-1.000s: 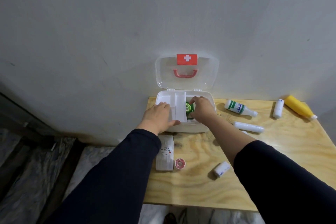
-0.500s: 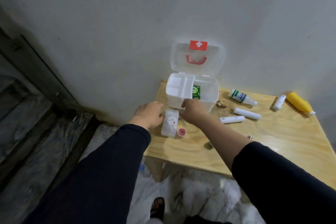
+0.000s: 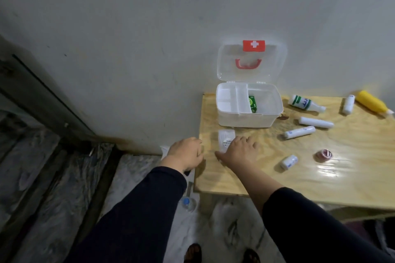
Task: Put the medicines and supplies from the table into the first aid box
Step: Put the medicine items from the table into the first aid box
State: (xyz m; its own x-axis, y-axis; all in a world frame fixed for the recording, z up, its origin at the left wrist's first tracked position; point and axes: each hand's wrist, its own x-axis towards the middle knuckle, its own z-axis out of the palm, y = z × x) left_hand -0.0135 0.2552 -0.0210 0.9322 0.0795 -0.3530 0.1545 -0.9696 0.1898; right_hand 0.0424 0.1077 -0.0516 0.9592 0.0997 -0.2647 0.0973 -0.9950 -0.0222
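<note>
The white first aid box (image 3: 245,120) stands open at the table's back left, its clear lid (image 3: 275,66) leaning on the wall. A green packet (image 3: 252,102) stands inside it beside the divider. In front of the box lies a flat white case (image 3: 225,136). My right hand (image 3: 240,151) rests on the case's near end with fingers spread. My left hand (image 3: 186,153) hovers at the table's left edge, fingers loosely curled, with nothing seen in it.
On the wooden table (image 3: 352,168) lie a green-labelled white bottle (image 3: 304,102), a yellow bottle (image 3: 373,103), three white tubes (image 3: 316,122) (image 3: 299,132) (image 3: 348,103), a small white container (image 3: 289,161) and a red tape roll (image 3: 324,153). A blue-capped bottle (image 3: 188,203) lies on the floor.
My right hand left the green packet in the box, drew back and came down onto the flat white case. My left hand moved from the box to the table's left edge.
</note>
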